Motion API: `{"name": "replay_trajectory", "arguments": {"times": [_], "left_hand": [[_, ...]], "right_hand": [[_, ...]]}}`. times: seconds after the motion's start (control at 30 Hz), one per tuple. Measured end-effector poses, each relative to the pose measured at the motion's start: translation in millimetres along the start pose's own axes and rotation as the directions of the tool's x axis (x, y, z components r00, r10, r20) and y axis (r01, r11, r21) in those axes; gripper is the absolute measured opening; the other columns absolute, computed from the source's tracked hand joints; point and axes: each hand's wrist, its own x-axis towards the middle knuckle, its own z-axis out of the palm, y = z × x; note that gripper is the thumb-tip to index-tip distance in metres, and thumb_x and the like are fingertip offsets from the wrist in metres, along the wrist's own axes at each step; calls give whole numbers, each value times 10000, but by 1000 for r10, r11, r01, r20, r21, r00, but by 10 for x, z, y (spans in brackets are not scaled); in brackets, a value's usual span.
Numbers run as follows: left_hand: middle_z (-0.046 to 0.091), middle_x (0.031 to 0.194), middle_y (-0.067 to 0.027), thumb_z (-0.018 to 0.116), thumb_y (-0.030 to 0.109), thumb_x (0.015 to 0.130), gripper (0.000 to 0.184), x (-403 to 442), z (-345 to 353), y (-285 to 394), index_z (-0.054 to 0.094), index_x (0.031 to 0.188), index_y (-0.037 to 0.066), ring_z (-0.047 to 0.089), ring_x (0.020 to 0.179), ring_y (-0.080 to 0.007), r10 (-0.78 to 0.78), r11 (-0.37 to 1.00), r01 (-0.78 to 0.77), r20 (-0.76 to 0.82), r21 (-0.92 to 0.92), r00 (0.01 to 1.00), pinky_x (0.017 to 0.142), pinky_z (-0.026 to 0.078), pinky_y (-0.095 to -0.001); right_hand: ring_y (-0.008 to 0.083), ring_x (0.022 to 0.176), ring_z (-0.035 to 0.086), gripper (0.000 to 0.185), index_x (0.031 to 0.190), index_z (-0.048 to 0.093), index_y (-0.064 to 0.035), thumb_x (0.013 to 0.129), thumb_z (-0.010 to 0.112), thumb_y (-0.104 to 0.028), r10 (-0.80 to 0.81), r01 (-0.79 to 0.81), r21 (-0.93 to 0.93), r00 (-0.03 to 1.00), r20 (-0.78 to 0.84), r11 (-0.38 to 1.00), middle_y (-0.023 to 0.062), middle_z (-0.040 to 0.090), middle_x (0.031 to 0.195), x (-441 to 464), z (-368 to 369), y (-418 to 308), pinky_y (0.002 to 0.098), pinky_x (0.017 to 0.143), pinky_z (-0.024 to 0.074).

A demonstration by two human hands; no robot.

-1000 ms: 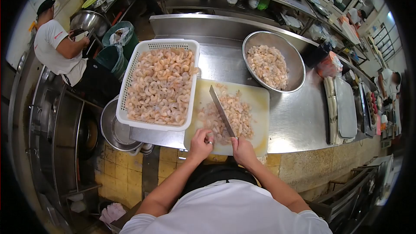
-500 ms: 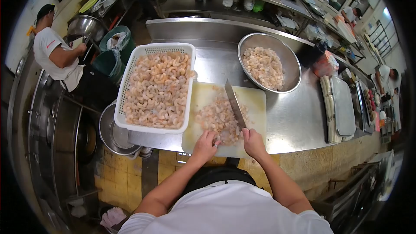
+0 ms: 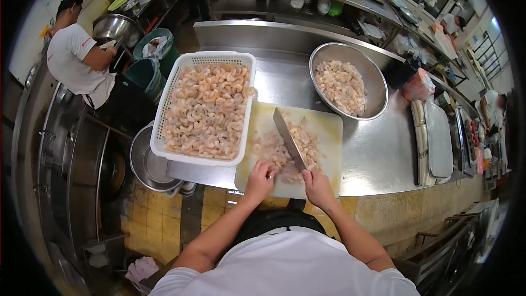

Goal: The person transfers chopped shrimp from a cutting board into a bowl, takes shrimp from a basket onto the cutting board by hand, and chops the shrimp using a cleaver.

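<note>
Head view: right hand point(image 3: 319, 189) gripping a knife point(image 3: 290, 140) across shrimp pieces point(image 3: 310, 138).
The left hand point(image 3: 259, 181) is curled at the near left edge of the pieces; whether it pinches any, I cannot tell. The pieces lie just ahead of both hands on a cutting board point(image 3: 332, 156), the blade slanting forward and left from the right hand. Ahead-left of the left hand stands a white basket point(image 3: 198, 158) of whole shrimp point(image 3: 208, 112); ahead-right of the right hand, a metal bowl point(image 3: 375, 85) rests on the surface point(image 3: 378, 156).

Strong fisheye bend, black corners; bright glare on steel table point(image 3: 378, 153); left side dim; far edges soft.
</note>
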Motion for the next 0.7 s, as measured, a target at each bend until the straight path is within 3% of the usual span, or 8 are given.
{"name": "replay_trajectory", "arguments": {"times": [0.1, 0.2, 0.3, 0.4, 0.57, 0.7], "left_hand": [[635, 1251, -204, 739, 90, 915, 308, 193, -170, 189, 657, 1207, 34, 633, 1169, -429, -50, 995, 57, -85, 83, 995, 967, 546, -499], [575, 1292, -245, 739, 67, 895, 337, 485, -200, 157, 658, 1220, 28, 593, 1220, -438, 4, 951, 67, -226, 303, 974, 1033, 503, -510], [566, 1279, -267, 737, 61, 882, 356, 677, -172, 82, 660, 1228, 23, 526, 1280, -472, -80, 956, 125, -174, 266, 982, 1089, 455, -527], [583, 1231, -246, 750, 69, 894, 334, 711, -181, -24, 676, 1216, 16, 597, 1176, -441, -12, 944, 49, -115, 325, 993, 1012, 510, -502], [630, 1091, -196, 769, 71, 915, 246, 621, -138, -23, 712, 1141, -8, 678, 933, -360, -60, 983, 76, -101, 165, 993, 836, 569, -439], [646, 1009, -172, 778, 63, 910, 224, 548, -117, -5, 721, 1104, -33, 690, 850, -316, -50, 988, 70, -144, 138, 988, 768, 573, -405]], "right_hand": [[578, 847, 653, 481, 944, 649, 59, 1098, 546, -385, 25, -26, 58, 999, 21, 998, 359, 674, 844, -156, -313, -299, 613, 756, 507], [577, 858, 654, 483, 944, 655, 61, 1100, 543, -383, 11, -11, 42, 1000, 6, 999, 364, 670, 846, -201, -278, -313, 606, 748, 505], [576, 855, 653, 471, 942, 655, 61, 1101, 545, -369, -27, 26, -14, 1000, -16, 1000, 370, 663, 844, -99, 11, -9, 599, 739, 504], [575, 856, 656, 477, 945, 656, 66, 1102, 539, -370, -16, 16, 14, 1000, 24, 1000, 371, 665, 845, -67, -22, -4, 604, 748, 508], [572, 874, 662, 494, 964, 680, 70, 1101, 533, -381, 20, -21, 45, 1000, 13, 999, 365, 673, 847, -197, -340, -409, 613, 769, 512], [569, 866, 662, 469, 967, 679, 62, 1095, 552, -372, -48, 48, -48, 999, 14, 998, 362, 666, 838, -46, 85, 50, 607, 755, 507]]}}
